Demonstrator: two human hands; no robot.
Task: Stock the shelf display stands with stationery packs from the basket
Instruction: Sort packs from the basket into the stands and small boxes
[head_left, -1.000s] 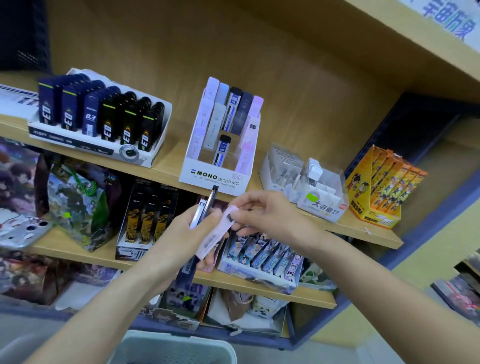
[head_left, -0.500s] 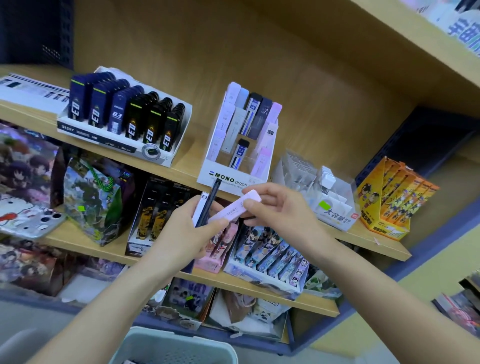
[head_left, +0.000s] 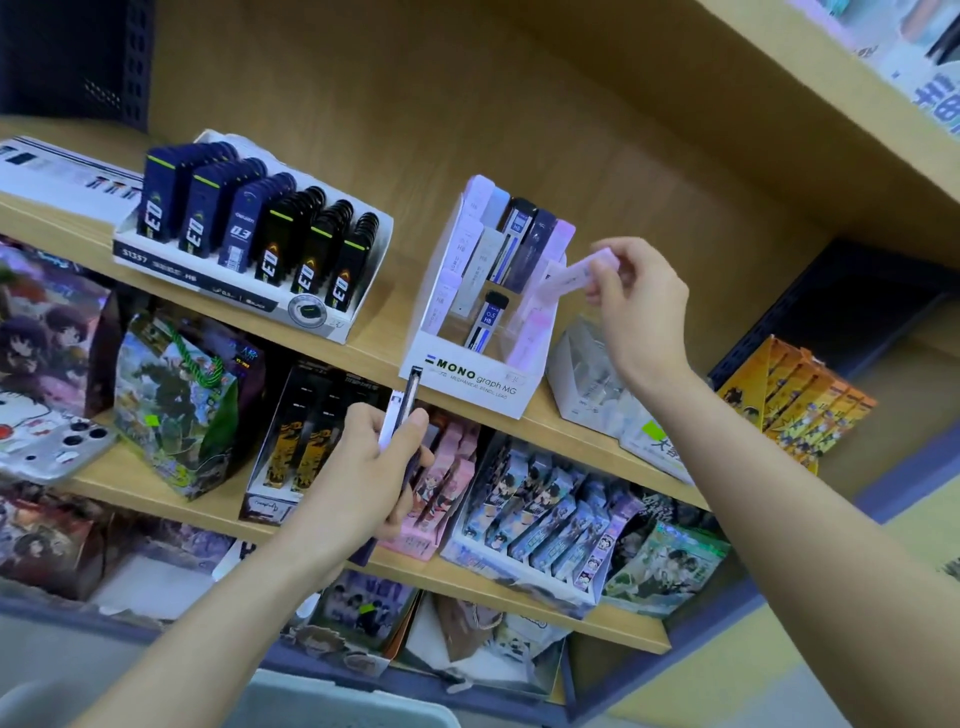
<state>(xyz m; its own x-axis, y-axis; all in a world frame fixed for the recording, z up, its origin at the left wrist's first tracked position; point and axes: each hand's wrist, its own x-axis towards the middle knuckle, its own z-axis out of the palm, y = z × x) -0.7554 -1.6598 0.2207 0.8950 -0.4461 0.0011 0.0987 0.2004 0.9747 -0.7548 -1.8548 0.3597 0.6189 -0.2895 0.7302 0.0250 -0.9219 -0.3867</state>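
Right fingers: the thumb and fingertips (head_left: 597, 273) of the right hand (head_left: 641, 312) pinched a slim pale-pink plastic lead pack (head_left: 566, 276), tilted, at the stand's 3 o'clock edge.
Left fingers: the left hand (head_left: 363, 467) curled round a bundle of slim dark and white packs (head_left: 402, 408), upright, at the stand's 7 o'clock.
Stand: a white cardboard MONO display stand (head_left: 467, 375), partly filled, sat on a wooden shelf (head_left: 363, 358).
Basket: a pale plastic basket (head_left: 337, 699) showed its rim at the frame's 6 o'clock.

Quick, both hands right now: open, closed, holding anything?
Left hand: closed on a small bundle of slim white and dark plastic lead cases.
Right hand: pinching one slim pale pink plastic lead case.
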